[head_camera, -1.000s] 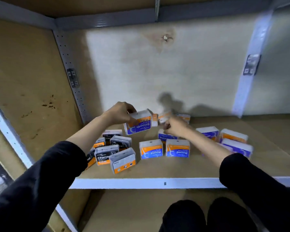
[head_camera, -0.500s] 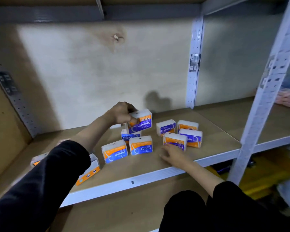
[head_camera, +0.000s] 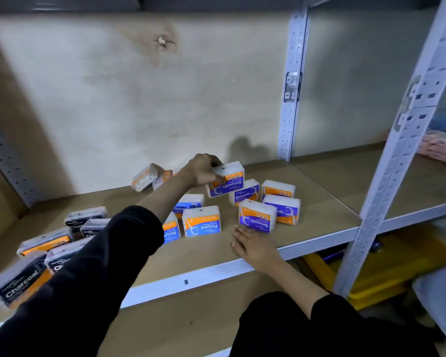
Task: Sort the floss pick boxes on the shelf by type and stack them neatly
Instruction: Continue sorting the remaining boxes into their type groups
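Note:
My left hand (head_camera: 202, 169) grips a purple and orange Smooth box (head_camera: 227, 180) at the back of the wooden shelf (head_camera: 319, 212), beside several other Smooth boxes (head_camera: 281, 210). My right hand (head_camera: 252, 244) lies flat on the shelf, fingertips touching the front Smooth box (head_camera: 257, 218). Blue and orange Round boxes (head_camera: 201, 221) stand in the middle. Black Charcoal boxes (head_camera: 85, 220) lie at the left, partly hidden by my left sleeve. Two more boxes (head_camera: 146, 177) lean near the back wall.
A grey metal upright (head_camera: 291, 83) stands at the back right and another (head_camera: 402, 140) at the front right. The shelf's white front edge (head_camera: 191, 279) runs below my hands. A yellow bin (head_camera: 371, 269) sits on the lower level at right.
The view has swung right then eased back left. My right hand left the middle boxes and came down near the front edge. My left hand carried its Smooth box right, toward the Smooth group.

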`<act>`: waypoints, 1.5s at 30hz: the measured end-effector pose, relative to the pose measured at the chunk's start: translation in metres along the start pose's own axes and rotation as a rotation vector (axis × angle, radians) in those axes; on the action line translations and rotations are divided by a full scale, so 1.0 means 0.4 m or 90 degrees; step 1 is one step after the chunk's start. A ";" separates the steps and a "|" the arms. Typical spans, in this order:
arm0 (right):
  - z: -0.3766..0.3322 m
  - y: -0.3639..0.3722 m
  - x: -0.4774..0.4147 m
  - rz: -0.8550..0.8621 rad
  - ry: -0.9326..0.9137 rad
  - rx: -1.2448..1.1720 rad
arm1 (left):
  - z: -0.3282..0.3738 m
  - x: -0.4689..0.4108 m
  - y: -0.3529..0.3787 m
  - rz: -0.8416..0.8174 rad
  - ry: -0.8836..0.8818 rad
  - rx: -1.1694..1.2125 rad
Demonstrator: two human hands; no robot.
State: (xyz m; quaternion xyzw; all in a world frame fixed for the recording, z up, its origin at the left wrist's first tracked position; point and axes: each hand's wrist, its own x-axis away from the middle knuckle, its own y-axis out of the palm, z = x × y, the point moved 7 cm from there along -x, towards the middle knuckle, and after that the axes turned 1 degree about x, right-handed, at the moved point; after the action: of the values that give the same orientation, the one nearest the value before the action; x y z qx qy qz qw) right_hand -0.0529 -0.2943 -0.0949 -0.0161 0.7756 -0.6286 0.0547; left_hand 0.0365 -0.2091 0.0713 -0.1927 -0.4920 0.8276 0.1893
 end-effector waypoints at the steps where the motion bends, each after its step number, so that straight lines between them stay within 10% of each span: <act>1: 0.001 0.003 -0.002 0.009 -0.004 0.000 | 0.011 -0.014 0.012 -0.001 0.005 -0.005; 20: 0.015 0.001 -0.005 0.177 -0.013 -0.041 | 0.052 -0.161 0.273 -0.162 0.004 -0.112; 45: 0.001 -0.029 -0.010 -0.053 -0.008 -0.062 | 0.025 -0.052 0.146 -0.121 0.018 -0.108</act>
State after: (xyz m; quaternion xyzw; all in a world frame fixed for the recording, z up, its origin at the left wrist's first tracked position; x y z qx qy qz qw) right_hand -0.0494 -0.2966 -0.0833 -0.0545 0.8036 -0.5918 0.0324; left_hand 0.0421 -0.2528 0.0267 -0.1725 -0.5735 0.7585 0.2569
